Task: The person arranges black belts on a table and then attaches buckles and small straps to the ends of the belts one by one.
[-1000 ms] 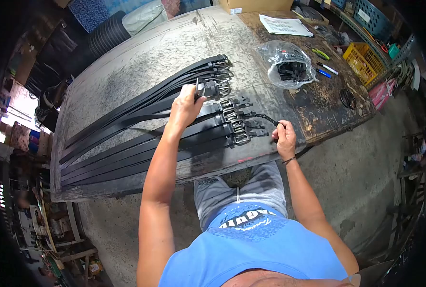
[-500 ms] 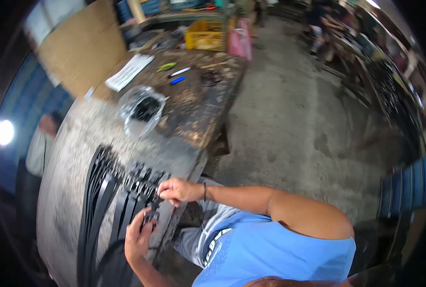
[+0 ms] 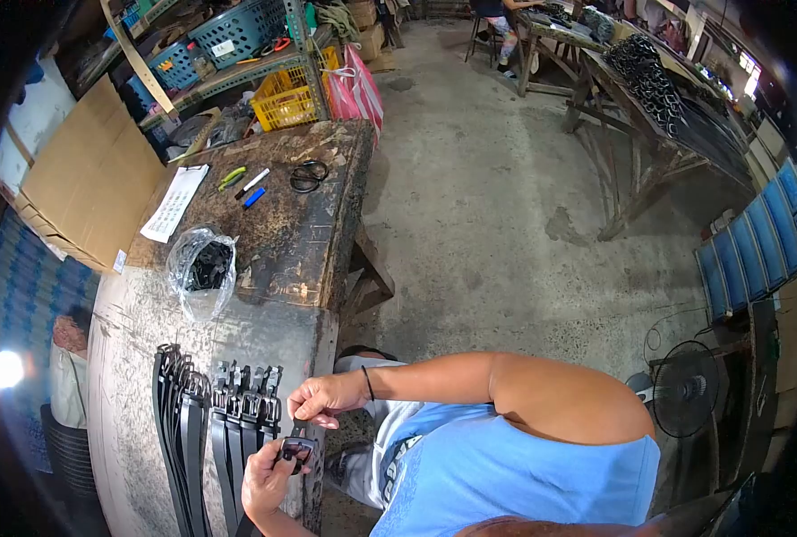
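My left hand (image 3: 264, 476) is closed around a belt buckle (image 3: 298, 453), a dark metal frame, at the table's near edge. Just above it, the fingers of my right hand (image 3: 323, 397) pinch a short black strap piece (image 3: 300, 428) that meets the buckle; its far end is hidden by the fingers. To the left lie two bundles of black belts, one farther out (image 3: 184, 430) and one closer (image 3: 234, 437), with buckles at their upper ends. A clear plastic bag (image 3: 184, 285) of small black pieces stands beyond them.
On the worktable (image 3: 282, 246) are a printed sheet (image 3: 175, 204), a marker (image 3: 253, 199), green-handled snips (image 3: 233, 176) and black scissors (image 3: 308, 176). A cardboard sheet (image 3: 89, 170) stands behind. A yellow crate (image 3: 287, 98) sits by the shelf. Another person (image 3: 497, 22) is at a far table.
The view has shifted and sharpened, placing the table lower and farther left. Both hands stay close together at the buckle, which now shows more clearly in my left hand.
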Available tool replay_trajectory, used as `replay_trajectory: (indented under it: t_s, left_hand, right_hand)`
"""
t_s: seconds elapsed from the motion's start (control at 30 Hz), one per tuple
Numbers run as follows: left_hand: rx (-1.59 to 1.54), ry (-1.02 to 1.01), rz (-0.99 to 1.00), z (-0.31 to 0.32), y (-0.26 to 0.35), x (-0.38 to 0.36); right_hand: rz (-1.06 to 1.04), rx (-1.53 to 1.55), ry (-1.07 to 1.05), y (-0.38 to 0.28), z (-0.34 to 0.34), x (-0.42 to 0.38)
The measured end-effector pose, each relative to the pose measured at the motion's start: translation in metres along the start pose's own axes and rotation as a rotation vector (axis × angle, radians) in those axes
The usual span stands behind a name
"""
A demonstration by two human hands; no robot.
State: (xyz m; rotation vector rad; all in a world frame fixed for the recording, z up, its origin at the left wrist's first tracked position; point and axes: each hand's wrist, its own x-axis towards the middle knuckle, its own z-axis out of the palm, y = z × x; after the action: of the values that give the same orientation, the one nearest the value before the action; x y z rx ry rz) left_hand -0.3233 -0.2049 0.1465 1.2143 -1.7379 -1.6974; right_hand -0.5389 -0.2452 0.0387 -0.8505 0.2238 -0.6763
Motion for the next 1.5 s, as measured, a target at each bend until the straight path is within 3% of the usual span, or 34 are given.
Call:
replay_trajectory:
  t_s: [0.1, 0.17, 0.23, 0.27, 0.3, 0.37, 0.4, 0.5, 0.63, 0.77, 0.87, 0.97, 1.1, 1.13, 1.23, 1.3, 1.37, 1.5]
  left_hand:
    - [0.093, 0.164, -0.034, 0.011, 0.004, 0.005]
    - [0.441, 0.260, -0.034, 0.008, 0.000, 0.011]
    - [0.541, 0.390, -0.023, 0.005, -0.015, 0.016]
    - [0.592, 0.391, -0.029, 0.005, -0.014, 0.016]
    - [0.528, 0.409, -0.049, 0.007, -0.013, 0.016]
    - [0.556, 0.417, -0.126, 0.011, -0.003, 0.013]
    - [0.614, 0.463, -0.027, 0.008, -0.021, 0.014]
    - [0.550, 0.535, -0.065, 0.014, -0.018, 0.008]
    - [0.471, 0.587, -0.063, 0.011, -0.027, 0.002]
    - [0.576, 0.686, -0.088, 0.010, -0.032, 0.003]
    - [0.641, 0.757, -0.034, 0.012, -0.036, 0.005]
    - [0.622, 0.803, -0.039, 0.013, -0.039, 0.006]
    - [0.648, 0.789, -0.035, 0.013, -0.042, 0.005]
    - [0.588, 0.785, 0.043, 0.014, -0.042, 0.004]
    - [0.502, 0.796, 0.135, 0.015, -0.044, 0.004]
    - [0.475, 0.815, 0.147, 0.014, -0.043, 0.005]
    - [0.396, 0.771, 0.033, 0.013, -0.038, 0.004]
    - [0.354, 0.819, 0.137, 0.014, -0.040, 0.006]
  right_hand:
    - [0.021, -0.317, 0.146, 0.003, 0.007, 0.005]
    - [-0.307, -0.818, 0.257, 0.009, -0.006, 0.015]
    - [-0.282, -0.812, 0.275, -0.012, 0.000, 0.017]
    - [-0.401, -0.973, 0.222, -0.027, 0.009, 0.014]
    - [-0.328, -1.050, 0.160, -0.039, 0.019, 0.015]
    - [-0.451, -1.297, 0.106, -0.044, 0.028, 0.021]
    - [-0.459, -1.373, 0.113, -0.042, 0.028, 0.026]
    - [-0.380, -1.302, 0.181, -0.047, 0.033, 0.036]
    - [-0.312, -1.314, 0.111, -0.046, 0.039, 0.045]
    - [-0.332, -1.430, 0.085, -0.035, 0.040, 0.052]
    - [-0.522, -1.432, 0.182, -0.024, 0.037, 0.059]
    - [-0.431, -1.320, 0.258, -0.023, 0.047, 0.056]
    - [-0.500, -1.373, 0.087, -0.023, 0.027, 0.062]
    - [-0.500, -1.375, 0.089, -0.026, 0.025, 0.062]
    - [-0.457, -1.267, 0.153, -0.033, 0.018, 0.061]
    - [-0.139, -0.736, 0.288, -0.033, 0.015, 0.058]
    - [-0.139, -0.720, 0.271, -0.032, 0.014, 0.058]
    - [-0.145, -0.620, 0.248, -0.031, 0.014, 0.058]
